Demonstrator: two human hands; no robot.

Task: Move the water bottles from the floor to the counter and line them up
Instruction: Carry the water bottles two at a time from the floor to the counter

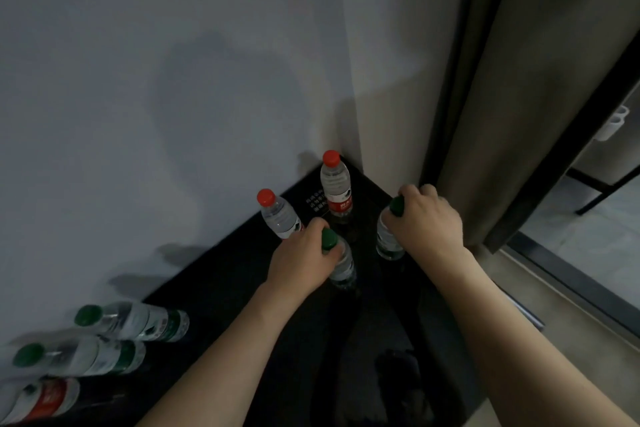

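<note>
On the black counter (242, 270) my left hand (301, 253) grips the neck of a green-capped water bottle (343, 263) that stands upright. My right hand (429, 222) grips the top of another green-capped bottle (388, 239), also upright, just to the right. Behind them, toward the corner, stand two red-capped bottles (336, 187) (278, 213) against the wall. At the lower left three more bottles stand in a row: two with green caps (135, 321) (83, 355) and one with a red label (41, 399).
A grey wall (156, 97) runs along the counter's left side and a white wall (388, 62) closes the corner. A beige curtain (519, 80) hangs to the right, with a dark door frame (568, 274) beyond it. A dark object (401, 378) lies on the counter near me.
</note>
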